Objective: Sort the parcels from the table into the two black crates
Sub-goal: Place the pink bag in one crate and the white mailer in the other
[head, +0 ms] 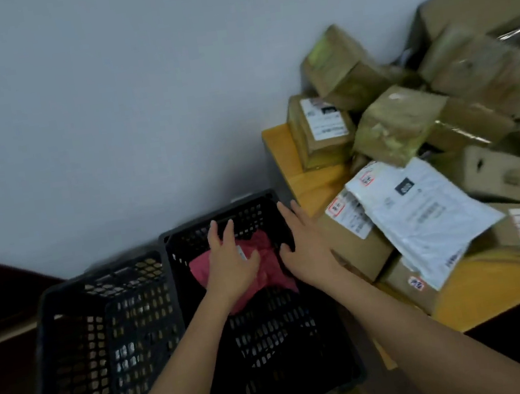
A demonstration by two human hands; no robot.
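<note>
**While your hands hover over the crate, watch the heap at your right**

With both hands spread above the right crate (259, 297), you hold nothing firmly. Your left hand (231, 261) lies flat, fingers straight, on top of the pink parcel (262, 273); whether it presses or merely touches, the view does not settle. Your right hand (305, 244) is open too, fingers extended, just beside the parcel at its 3 o'clock, gripping nothing.

The pink parcel sits inside the right crate toward the 12 o'clock wall, looking soft and crumpled. It could snag on the crate's lattice if you drag your fingers out carelessly. The left crate (104, 335), at 9 o'clock from it and touching it, shows no parcel that can be made out.

The bigger risk lies at 2 o'clock. On the counter (282, 150) the cardboard boxes (398, 124) are piled loosely at tilted angles, and a white mailer (422, 217) leans across a labelled box (354, 233) at the counter's near edge. Pull one from underneath and the pile may slide; the mailer and the boxes at the edge would likely drop toward the floor or into the wrong crate. Your right forearm passes close to that edge, so a wide swing could knock them.

Labels are blurred here, so which crate each belongs to cannot be judged.
</note>
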